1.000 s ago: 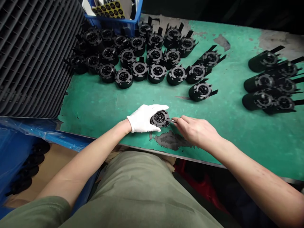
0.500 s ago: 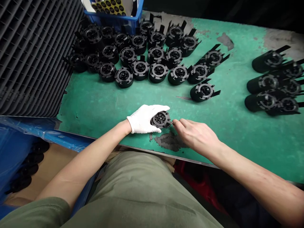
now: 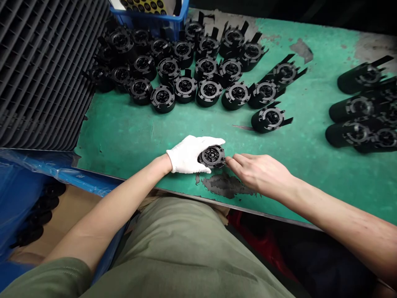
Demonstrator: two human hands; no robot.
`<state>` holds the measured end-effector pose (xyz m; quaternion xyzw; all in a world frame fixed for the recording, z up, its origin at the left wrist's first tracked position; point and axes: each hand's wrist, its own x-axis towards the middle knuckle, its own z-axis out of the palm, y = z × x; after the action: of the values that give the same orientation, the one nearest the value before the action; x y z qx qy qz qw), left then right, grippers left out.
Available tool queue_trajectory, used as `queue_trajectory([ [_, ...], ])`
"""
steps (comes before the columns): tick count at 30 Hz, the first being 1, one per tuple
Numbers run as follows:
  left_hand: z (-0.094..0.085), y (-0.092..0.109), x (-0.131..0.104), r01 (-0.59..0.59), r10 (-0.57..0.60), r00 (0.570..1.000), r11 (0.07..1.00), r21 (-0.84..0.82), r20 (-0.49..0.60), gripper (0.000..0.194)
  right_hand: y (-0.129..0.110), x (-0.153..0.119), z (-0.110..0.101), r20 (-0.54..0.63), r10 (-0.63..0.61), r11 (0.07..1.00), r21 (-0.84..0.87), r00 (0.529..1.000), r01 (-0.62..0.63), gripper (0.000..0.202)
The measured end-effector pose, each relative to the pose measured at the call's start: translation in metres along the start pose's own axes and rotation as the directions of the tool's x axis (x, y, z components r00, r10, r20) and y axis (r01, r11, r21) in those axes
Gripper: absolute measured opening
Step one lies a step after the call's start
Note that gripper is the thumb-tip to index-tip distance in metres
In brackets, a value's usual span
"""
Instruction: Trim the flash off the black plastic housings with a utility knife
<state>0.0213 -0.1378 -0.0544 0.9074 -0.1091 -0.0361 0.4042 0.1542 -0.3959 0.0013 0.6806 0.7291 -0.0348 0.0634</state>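
My left hand [image 3: 192, 155], in a white glove, is wrapped round a black round plastic housing [image 3: 213, 155] near the front edge of the green table. Its ringed, slotted end faces up towards me. My bare right hand [image 3: 259, 170] is closed at the housing's right rim, thumb and forefinger pinched together. Whatever lies between those fingertips is too small to make out. Beyond my hands, a similar black housing [image 3: 270, 118] stands alone with thin tabs sticking up.
Several black housings [image 3: 209, 92] stand in rows at the back, before a blue bin [image 3: 149, 20] holding yellow sheets with black dots. More housings [image 3: 355, 108] stand at the right. A stack of black grids [image 3: 43, 74] rises at the left. Below it, black parts [image 3: 40, 217] lie in a blue-lined box.
The view has shifted slightly. Both hands stay at the housing; my right hand's fingers have turned a little at its rim, and the small tip seen between them earlier is less visible.
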Motion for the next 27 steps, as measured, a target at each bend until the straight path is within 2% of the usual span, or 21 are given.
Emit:
queue_trajectory([
  [4,-0.001,0.000,0.001,0.007,-0.007,1.000,1.000,-0.005,0.011,0.106,0.005,-0.003,0.009,-0.056,0.026,0.998,0.066,0.998,-0.022,0.027],
  [7,-0.002,0.000,0.001,-0.005,0.005,1.000,1.000,-0.008,0.005,0.105,0.008,-0.011,0.019,-0.147,0.142,0.978,0.173,0.979,-0.116,0.026],
  [12,-0.001,0.000,0.000,-0.010,0.010,1.000,1.000,-0.005,-0.013,0.103,-0.002,-0.029,0.028,-0.176,0.415,0.860,0.396,0.893,-0.322,0.030],
  [14,0.000,0.001,0.000,-0.007,0.007,1.000,1.000,-0.006,-0.024,0.102,-0.012,-0.033,0.029,-0.196,0.482,0.803,0.490,0.854,-0.340,0.029],
  [16,0.000,0.001,0.000,-0.013,0.012,0.999,1.000,-0.011,-0.036,0.102,-0.023,-0.032,0.027,-0.218,0.505,0.756,0.579,0.835,-0.306,0.029],
  [17,0.000,0.001,0.000,-0.014,0.014,0.999,1.000,-0.014,-0.038,0.102,-0.027,-0.028,0.025,-0.215,0.502,0.733,0.620,0.838,-0.280,0.030],
  [19,0.001,0.002,0.000,-0.007,0.007,0.999,1.000,-0.017,-0.039,0.101,-0.032,-0.018,0.021,-0.165,0.455,0.684,0.693,0.875,-0.226,0.038],
  [21,0.001,0.002,0.000,0.005,-0.005,0.999,1.000,-0.015,-0.040,0.100,-0.029,-0.006,0.017,-0.069,0.363,0.646,0.737,0.929,-0.198,0.044],
  [23,0.002,0.002,-0.001,0.009,-0.009,0.999,1.000,-0.013,-0.042,0.100,-0.019,0.001,0.015,0.027,0.291,0.647,0.730,0.956,-0.218,0.045],
  [25,0.003,0.001,-0.001,0.005,-0.005,0.999,1.000,-0.011,-0.041,0.100,-0.007,0.002,0.013,0.055,0.298,0.669,0.700,0.953,-0.250,0.038],
  [27,0.003,0.000,-0.001,-0.006,0.005,0.999,1.000,-0.008,-0.042,0.102,0.003,-0.004,0.013,0.029,0.361,0.684,0.671,0.932,-0.286,0.027],
])
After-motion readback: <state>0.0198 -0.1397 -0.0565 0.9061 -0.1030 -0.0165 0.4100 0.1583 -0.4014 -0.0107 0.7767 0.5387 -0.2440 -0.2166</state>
